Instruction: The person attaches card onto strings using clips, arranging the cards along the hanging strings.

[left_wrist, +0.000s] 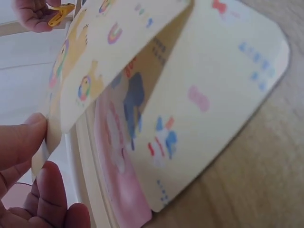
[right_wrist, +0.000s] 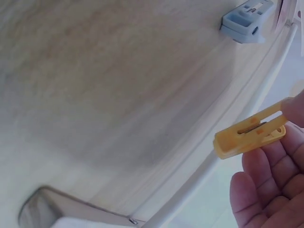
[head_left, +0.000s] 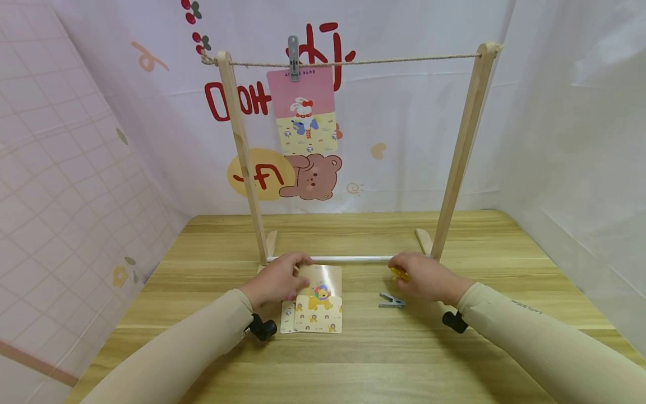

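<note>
My left hand (head_left: pixel 277 280) pinches the edge of a pale yellow card with a lion print (head_left: pixel 319 314) between thumb and fingers. In the left wrist view this lion card (left_wrist: pixel 95 61) is tilted up off a second card (left_wrist: pixel 204 128), pink and cream with small bows, lying on the table. My right hand (head_left: pixel 426 276) holds a yellow clothespin (right_wrist: pixel 251 133) between thumb and fingers, just above the table. A grey-blue clothespin (head_left: pixel 392 301) lies on the wood between the hands, nearer the right one.
A wooden frame with two posts (head_left: pixel 461 146) stands behind the hands, joined low by a white rod (head_left: pixel 353 258). Along its top runs a twine line (head_left: pixel 393 60). A grey clothespin (head_left: pixel 294 59) clips a pink and yellow rabbit card (head_left: pixel 305 112) there. Printed cloth (head_left: pixel 404 168) hangs behind.
</note>
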`<state>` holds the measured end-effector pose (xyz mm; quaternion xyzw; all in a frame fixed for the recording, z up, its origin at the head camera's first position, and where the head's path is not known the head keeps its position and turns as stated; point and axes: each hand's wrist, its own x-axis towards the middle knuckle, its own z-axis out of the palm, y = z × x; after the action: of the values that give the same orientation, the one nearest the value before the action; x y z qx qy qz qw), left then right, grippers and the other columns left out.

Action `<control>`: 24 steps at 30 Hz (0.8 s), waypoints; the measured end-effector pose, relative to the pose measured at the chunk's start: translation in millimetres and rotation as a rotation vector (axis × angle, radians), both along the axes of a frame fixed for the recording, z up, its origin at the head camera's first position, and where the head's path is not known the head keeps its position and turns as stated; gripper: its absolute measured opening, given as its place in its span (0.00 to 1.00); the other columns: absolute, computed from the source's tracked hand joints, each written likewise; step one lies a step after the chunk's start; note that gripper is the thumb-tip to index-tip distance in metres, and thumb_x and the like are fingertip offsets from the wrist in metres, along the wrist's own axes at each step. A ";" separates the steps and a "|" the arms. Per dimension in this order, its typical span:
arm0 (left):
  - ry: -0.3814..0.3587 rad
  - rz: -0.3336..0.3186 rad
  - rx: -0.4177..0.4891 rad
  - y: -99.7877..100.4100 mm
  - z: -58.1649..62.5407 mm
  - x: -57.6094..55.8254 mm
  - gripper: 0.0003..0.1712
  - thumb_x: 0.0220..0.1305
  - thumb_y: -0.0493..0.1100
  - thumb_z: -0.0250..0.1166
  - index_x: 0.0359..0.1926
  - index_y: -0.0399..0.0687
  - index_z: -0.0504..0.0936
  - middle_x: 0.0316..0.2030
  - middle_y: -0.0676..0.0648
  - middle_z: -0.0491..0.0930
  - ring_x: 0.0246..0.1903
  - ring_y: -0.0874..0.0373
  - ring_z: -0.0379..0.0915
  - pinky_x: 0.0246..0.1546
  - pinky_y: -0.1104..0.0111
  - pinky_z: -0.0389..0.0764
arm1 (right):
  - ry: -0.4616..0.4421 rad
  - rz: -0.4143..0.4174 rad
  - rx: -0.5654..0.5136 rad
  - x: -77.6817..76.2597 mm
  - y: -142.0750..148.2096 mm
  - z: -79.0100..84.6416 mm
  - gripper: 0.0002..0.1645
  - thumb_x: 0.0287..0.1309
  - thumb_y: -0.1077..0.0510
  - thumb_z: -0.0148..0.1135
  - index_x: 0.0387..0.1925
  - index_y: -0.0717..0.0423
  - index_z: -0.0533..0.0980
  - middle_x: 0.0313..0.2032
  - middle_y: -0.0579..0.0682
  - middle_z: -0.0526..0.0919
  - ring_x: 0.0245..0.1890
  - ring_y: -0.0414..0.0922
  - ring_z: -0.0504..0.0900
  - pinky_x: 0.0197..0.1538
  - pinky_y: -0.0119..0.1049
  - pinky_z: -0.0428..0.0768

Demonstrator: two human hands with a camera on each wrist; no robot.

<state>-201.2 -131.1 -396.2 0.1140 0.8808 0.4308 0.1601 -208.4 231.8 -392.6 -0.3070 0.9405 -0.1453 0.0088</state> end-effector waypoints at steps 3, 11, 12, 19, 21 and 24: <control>-0.017 0.010 0.020 0.3 1.7 0.5 0.24 0.73 0.37 0.67 0.67 0.52 0.77 0.44 0.42 0.77 0.15 0.59 0.70 0.19 0.72 0.77 | 0.015 0.001 -0.015 0.4 -0.4 0.2 0.18 0.60 0.65 0.71 0.52 0.63 0.81 0.42 0.49 0.85 0.41 0.42 0.84 0.46 0.43 0.86; -0.046 -0.006 0.054 0.7 5.4 -0.4 0.24 0.76 0.40 0.65 0.68 0.60 0.75 0.43 0.43 0.77 0.15 0.56 0.69 0.17 0.71 0.75 | 0.065 0.011 -0.059 3.1 -2.7 7.1 0.18 0.63 0.65 0.70 0.54 0.64 0.82 0.43 0.50 0.85 0.41 0.43 0.84 0.45 0.42 0.86; -0.047 -0.009 0.059 1.0 6.0 -0.3 0.24 0.76 0.40 0.64 0.68 0.61 0.75 0.43 0.43 0.77 0.15 0.56 0.69 0.17 0.71 0.75 | 0.073 0.012 -0.067 3.5 -2.9 7.9 0.18 0.63 0.65 0.70 0.54 0.64 0.82 0.43 0.50 0.85 0.41 0.43 0.84 0.45 0.42 0.86; 0.067 -0.022 0.028 5.0 10.3 -0.2 0.24 0.74 0.42 0.67 0.68 0.60 0.76 0.43 0.46 0.77 0.22 0.54 0.74 0.23 0.70 0.77 | 0.117 0.028 -0.113 3.7 -4.4 11.5 0.17 0.64 0.64 0.70 0.54 0.63 0.82 0.42 0.49 0.85 0.41 0.42 0.85 0.44 0.41 0.86; 0.108 -0.019 0.018 6.2 11.9 -0.6 0.24 0.73 0.42 0.68 0.67 0.59 0.77 0.41 0.48 0.77 0.27 0.55 0.74 0.30 0.69 0.76 | 0.128 0.034 -0.125 3.1 -4.7 12.4 0.16 0.64 0.65 0.70 0.53 0.63 0.82 0.42 0.49 0.85 0.41 0.43 0.85 0.44 0.42 0.86; 0.145 -0.017 0.023 7.6 14.2 -1.5 0.25 0.71 0.41 0.70 0.66 0.56 0.78 0.39 0.49 0.78 0.34 0.57 0.74 0.37 0.67 0.76 | 0.139 0.037 -0.148 2.9 -5.0 14.7 0.16 0.63 0.66 0.69 0.52 0.63 0.81 0.42 0.48 0.86 0.42 0.44 0.86 0.45 0.43 0.87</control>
<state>-202.7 -123.5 -382.0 0.1542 0.8842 0.4300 0.0980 -205.5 226.8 -377.9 -0.3336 0.9197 -0.1923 -0.0766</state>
